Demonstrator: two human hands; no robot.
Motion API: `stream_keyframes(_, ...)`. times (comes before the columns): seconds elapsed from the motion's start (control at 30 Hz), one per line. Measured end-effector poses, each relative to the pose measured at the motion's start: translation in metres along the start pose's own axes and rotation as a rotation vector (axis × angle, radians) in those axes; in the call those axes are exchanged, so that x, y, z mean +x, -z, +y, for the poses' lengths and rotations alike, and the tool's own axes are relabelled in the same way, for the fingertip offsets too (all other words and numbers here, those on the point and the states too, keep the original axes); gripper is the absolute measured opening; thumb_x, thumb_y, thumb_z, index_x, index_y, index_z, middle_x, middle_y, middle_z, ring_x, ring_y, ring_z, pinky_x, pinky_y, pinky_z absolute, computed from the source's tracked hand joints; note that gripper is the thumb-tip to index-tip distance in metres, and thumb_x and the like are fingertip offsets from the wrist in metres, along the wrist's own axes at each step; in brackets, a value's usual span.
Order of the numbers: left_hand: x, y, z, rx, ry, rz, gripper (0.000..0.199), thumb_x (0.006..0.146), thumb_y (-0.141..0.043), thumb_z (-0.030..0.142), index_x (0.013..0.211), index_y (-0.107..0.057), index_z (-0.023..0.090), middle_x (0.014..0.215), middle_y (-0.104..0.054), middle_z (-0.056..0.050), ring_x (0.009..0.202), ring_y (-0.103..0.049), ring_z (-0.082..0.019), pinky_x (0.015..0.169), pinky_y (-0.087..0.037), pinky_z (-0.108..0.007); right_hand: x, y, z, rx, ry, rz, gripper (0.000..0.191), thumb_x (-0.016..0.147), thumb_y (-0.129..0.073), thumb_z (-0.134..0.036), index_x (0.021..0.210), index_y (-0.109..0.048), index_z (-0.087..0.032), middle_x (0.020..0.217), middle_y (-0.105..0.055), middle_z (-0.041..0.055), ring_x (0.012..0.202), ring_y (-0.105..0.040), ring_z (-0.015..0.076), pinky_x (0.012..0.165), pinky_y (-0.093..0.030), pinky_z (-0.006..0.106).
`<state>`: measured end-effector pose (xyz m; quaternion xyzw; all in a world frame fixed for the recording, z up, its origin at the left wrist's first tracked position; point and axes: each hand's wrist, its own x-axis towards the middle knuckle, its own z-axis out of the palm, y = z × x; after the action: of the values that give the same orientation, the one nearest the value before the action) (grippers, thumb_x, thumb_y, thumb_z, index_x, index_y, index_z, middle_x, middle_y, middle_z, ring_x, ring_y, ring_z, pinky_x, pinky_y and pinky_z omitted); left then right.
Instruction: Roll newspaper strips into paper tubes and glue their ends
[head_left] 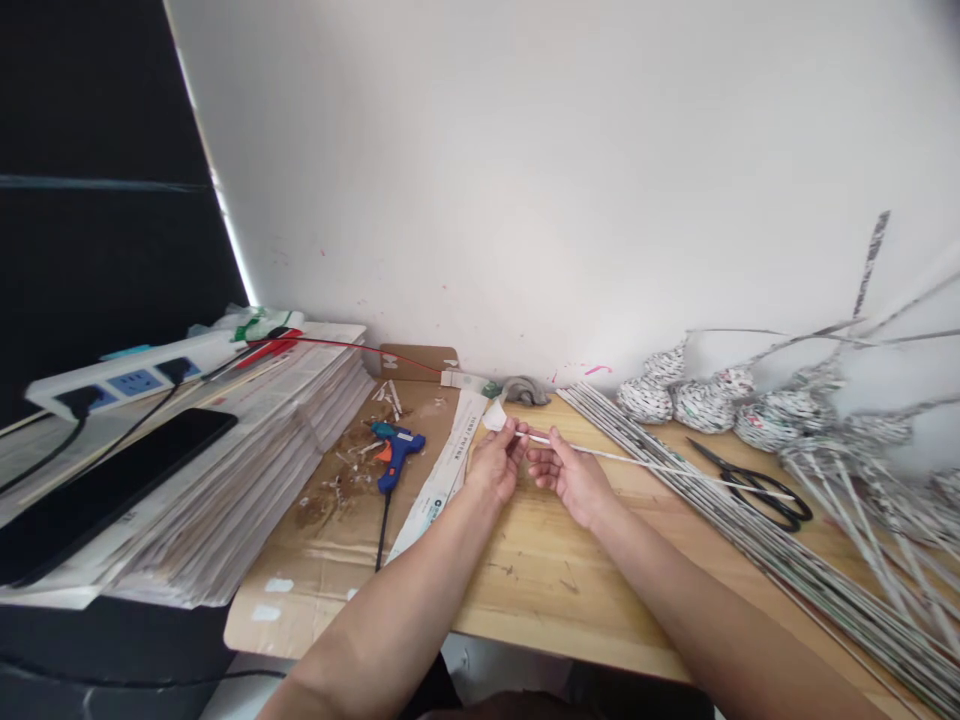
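Observation:
A thin white rolled paper tube [645, 462] runs between my two hands and slants out to the right, over the bundle and the scissors. At its left end a loose flap of paper [494, 416] sticks out, not rolled up. My left hand [495, 467] is closed around the tube just beside this flap. With thumb and curled fingers, my right hand [576, 477] grips the tube a little further right. Beside my left forearm lie printed paper strips [442, 472]. A bundle of rolled paper sticks [697, 510] lies diagonally to the right of my right hand.
Left of my hands, a blue glue gun [401, 456] lies on stained cardboard [300, 580]. Stacked paper [247, 540] carries a phone [127, 490] and a power strip [135, 378]. Black scissors [765, 490] and woven paper pieces [705, 405] are at right. A grey cloth [525, 390] lies by the wall.

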<state>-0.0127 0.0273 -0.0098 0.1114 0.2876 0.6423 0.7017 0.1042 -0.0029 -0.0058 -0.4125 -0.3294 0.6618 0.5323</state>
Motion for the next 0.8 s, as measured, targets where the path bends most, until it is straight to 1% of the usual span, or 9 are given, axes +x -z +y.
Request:
stream_keyframes(0.23, -0.008, -0.013, 0.005, 0.011, -0.022, 0.055, 0.007, 0.08, -0.061, 0.007, 0.072, -0.062, 0.008, 0.071, -0.064, -0.006, 0.064, -0.065, -0.009, 0.059, -0.054, -0.014, -0.002, -0.007, -0.006, -0.008, -0.097, -0.007, 0.039, 0.091, -0.045, -0.045, 0.1, -0.062, -0.011, 0.072, -0.067, 0.0077, 0.056, -0.062, 0.0128, 0.05, -0.05, 0.022)
stream_keyframes(0.3, -0.013, -0.014, 0.013, 0.018, -0.025, 0.064, 0.008, 0.078, -0.062, 0.006, 0.07, -0.061, 0.008, 0.073, -0.064, -0.006, 0.067, -0.066, -0.011, 0.059, -0.054, -0.015, -0.015, -0.015, -0.008, -0.118, -0.147, -0.084, 0.045, 0.091, -0.039, -0.052, 0.1, -0.06, -0.012, 0.075, -0.066, 0.0078, 0.057, -0.062, 0.0136, 0.05, -0.049, 0.024)
stream_keyframes(0.37, -0.02, -0.012, 0.023, 0.028, -0.022, 0.08, 0.01, 0.077, -0.062, 0.005, 0.069, -0.06, 0.009, 0.074, -0.064, -0.006, 0.069, -0.067, -0.012, 0.06, -0.055, -0.015, -0.035, -0.022, -0.011, -0.367, -0.111, -0.212, 0.045, 0.09, -0.04, -0.054, 0.099, -0.06, -0.015, 0.077, -0.065, 0.0071, 0.059, -0.062, 0.0152, 0.05, -0.048, 0.026)
stream_keyframes(0.43, -0.027, -0.006, 0.031, 0.044, -0.012, 0.088, 0.01, 0.078, -0.062, 0.004, 0.069, -0.059, 0.009, 0.074, -0.063, -0.005, 0.069, -0.067, -0.012, 0.061, -0.056, -0.016, -0.06, -0.026, -0.016, -0.744, 0.11, -0.343, 0.034, 0.087, -0.05, -0.048, 0.093, -0.063, -0.017, 0.081, -0.065, 0.0073, 0.066, -0.062, 0.0181, 0.057, -0.049, 0.031)
stream_keyframes(0.47, -0.031, -0.002, 0.033, 0.054, -0.002, 0.087, 0.01, 0.078, -0.061, 0.004, 0.07, -0.06, 0.009, 0.074, -0.063, -0.005, 0.068, -0.067, -0.011, 0.061, -0.056, -0.016, -0.071, -0.025, -0.018, -0.934, 0.327, -0.34, 0.028, 0.087, -0.053, -0.043, 0.094, -0.064, -0.019, 0.088, -0.066, 0.0076, 0.076, -0.062, 0.02, 0.068, -0.049, 0.034)
stream_keyframes(0.53, -0.039, 0.005, 0.036, 0.076, 0.028, 0.083, 0.01, 0.079, -0.06, 0.003, 0.07, -0.06, 0.008, 0.073, -0.062, -0.004, 0.066, -0.066, -0.011, 0.06, -0.057, -0.016, -0.088, -0.02, -0.024, -1.265, 0.701, -0.233, 0.022, 0.087, -0.054, -0.033, 0.102, -0.064, -0.02, 0.103, -0.064, 0.0096, 0.098, -0.056, 0.0252, 0.088, -0.041, 0.041)
stream_keyframes(0.6, -0.046, 0.012, 0.036, 0.1, 0.069, 0.071, 0.01, 0.08, -0.058, 0.003, 0.071, -0.061, 0.007, 0.073, -0.062, -0.005, 0.066, -0.067, -0.012, 0.059, -0.057, -0.016, -0.097, -0.011, -0.029, -1.547, 0.83, -0.076, 0.025, 0.087, -0.054, -0.028, 0.109, -0.061, -0.02, 0.106, -0.063, 0.0115, 0.104, -0.052, 0.0286, 0.09, -0.035, 0.044)
stream_keyframes(0.7, -0.054, 0.021, 0.034, 0.135, 0.127, 0.004, 0.01, 0.082, -0.056, 0.006, 0.075, -0.063, 0.007, 0.077, -0.063, -0.007, 0.071, -0.067, -0.014, 0.063, -0.058, -0.018, -0.099, 0.004, -0.029, -1.767, 0.657, -0.003, 0.022, 0.089, -0.048, -0.026, 0.104, -0.062, -0.018, 0.092, -0.066, 0.0118, 0.088, -0.057, 0.0264, 0.077, -0.037, 0.038)
stream_keyframes(0.8, -0.059, 0.029, 0.032, 0.152, 0.167, -0.075, 0.012, 0.084, -0.054, 0.009, 0.078, -0.064, 0.007, 0.078, -0.063, -0.008, 0.074, -0.067, -0.014, 0.068, -0.059, -0.019, -0.1, 0.012, -0.024, -1.651, 0.464, -0.046, 0.026, 0.093, -0.039, -0.029, 0.092, -0.063, -0.018, 0.08, -0.066, 0.0081, 0.074, -0.058, 0.0206, 0.068, -0.037, 0.031)
